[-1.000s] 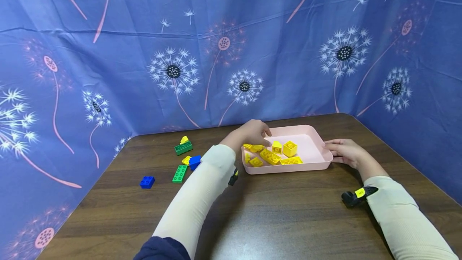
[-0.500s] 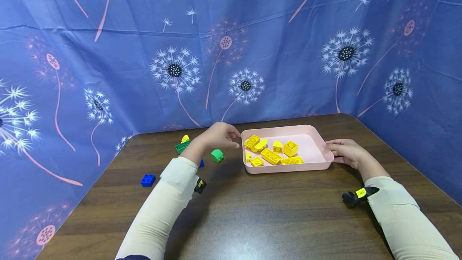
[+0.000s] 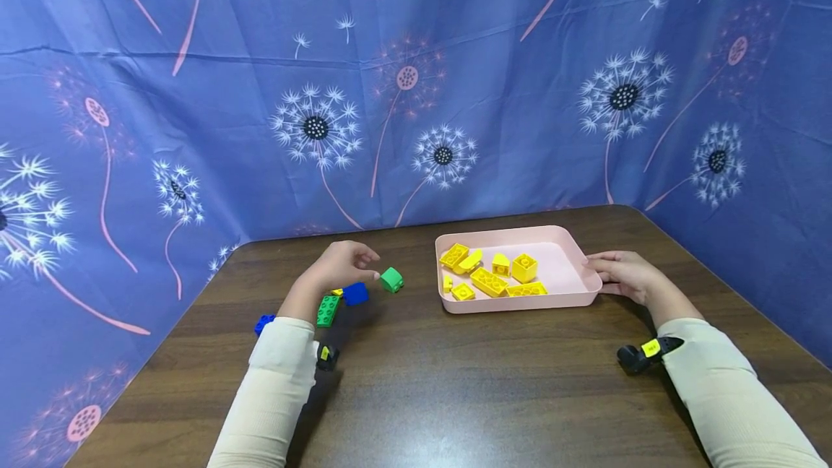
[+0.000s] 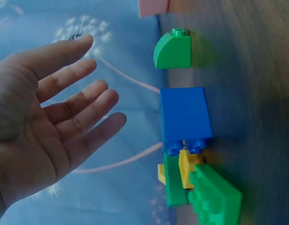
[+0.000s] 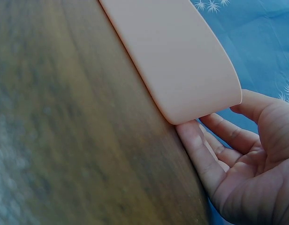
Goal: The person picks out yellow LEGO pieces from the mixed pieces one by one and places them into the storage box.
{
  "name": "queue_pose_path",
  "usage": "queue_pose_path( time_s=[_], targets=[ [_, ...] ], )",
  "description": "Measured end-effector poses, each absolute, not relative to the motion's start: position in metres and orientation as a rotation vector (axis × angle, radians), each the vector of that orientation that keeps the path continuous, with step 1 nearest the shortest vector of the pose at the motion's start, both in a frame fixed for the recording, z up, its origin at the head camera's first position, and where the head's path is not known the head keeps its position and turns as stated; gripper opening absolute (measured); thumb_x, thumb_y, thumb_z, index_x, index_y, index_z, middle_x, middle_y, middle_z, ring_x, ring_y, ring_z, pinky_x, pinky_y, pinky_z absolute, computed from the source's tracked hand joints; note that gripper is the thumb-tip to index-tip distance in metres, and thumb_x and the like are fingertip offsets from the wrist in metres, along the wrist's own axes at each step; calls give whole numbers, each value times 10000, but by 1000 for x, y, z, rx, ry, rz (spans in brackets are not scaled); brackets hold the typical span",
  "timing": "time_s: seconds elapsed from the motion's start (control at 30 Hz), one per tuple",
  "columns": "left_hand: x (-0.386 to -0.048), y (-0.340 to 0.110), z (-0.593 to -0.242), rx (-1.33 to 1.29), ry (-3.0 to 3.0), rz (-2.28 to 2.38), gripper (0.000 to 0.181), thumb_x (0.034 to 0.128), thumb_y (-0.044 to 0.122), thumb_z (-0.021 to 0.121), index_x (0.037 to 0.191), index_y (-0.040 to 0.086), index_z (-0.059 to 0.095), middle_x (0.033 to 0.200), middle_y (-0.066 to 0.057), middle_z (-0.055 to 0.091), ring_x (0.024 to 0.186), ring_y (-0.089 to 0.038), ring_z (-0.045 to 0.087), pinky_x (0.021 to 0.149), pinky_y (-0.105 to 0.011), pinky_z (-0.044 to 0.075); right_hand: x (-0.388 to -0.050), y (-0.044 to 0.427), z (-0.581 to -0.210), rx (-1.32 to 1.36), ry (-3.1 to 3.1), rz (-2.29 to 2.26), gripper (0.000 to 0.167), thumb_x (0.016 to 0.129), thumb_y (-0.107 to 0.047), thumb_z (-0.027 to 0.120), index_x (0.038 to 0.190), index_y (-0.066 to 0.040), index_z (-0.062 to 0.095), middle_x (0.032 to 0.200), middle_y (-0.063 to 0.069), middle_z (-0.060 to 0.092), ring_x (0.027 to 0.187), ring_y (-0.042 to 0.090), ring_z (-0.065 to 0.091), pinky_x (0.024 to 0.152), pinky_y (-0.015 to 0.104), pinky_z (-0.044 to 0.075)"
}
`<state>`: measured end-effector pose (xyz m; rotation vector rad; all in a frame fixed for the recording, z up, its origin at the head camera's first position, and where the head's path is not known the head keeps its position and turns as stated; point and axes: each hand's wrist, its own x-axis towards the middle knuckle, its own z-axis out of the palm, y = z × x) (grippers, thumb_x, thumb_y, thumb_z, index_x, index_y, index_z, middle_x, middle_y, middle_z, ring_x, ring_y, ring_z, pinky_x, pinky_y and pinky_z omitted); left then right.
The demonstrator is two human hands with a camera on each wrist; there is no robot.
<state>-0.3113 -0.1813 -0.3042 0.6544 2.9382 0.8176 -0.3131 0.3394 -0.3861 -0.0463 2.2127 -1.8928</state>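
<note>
My left hand (image 3: 343, 267) hovers over the loose toy bricks with its fingers relaxed and spread, holding nothing. Just right of its fingertips sits a green curved brick (image 3: 391, 279); below the hand stands a blue brick (image 4: 186, 115). A green brick (image 3: 328, 310) and a yellow brick (image 4: 186, 168) lie close beside the blue one. At the right end of the pink tray (image 3: 578, 300), my right hand (image 3: 624, 279) grips the wall, fingers at the rim and thumb low on the outside. Several yellow bricks (image 3: 489, 282) lie in the tray's left part.
Another blue brick (image 3: 263, 323) is partly hidden by my left forearm. A second green brick (image 4: 175, 180) shows behind the others in the left wrist view. A blue dandelion-print cloth (image 3: 390, 56) hangs behind the wooden table (image 3: 494, 381).
My left hand has drawn back from inside the tray to the left, over the loose bricks. A yellow brick it was touching now lies in the tray. The right hand stays put.
</note>
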Motion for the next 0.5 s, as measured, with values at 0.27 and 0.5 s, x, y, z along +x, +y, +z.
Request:
queue_pose_path(
  time_s=[0.27,0.5],
  targets=[
    [-315,-200,-315,568,2990,905,339,857,208,753,1162,72,696,1130,-94,672,1079,-306,609,895,-454,503,-314,339,-388,-61,2234,-1864,641,980,-170,564,1395,220,270,922,-27,686,813,87,672,763,319,569],
    [-314,-210,-315,480,3012,861,334,873,185,733,1186,76,689,1216,-144,613,1101,-357,572,867,-456,502,-314,340,-387,-62,2231,-1873,624,975,-167,571,1379,223,298,917,-21,693,810,93,675,757,316,570]
  ],
)
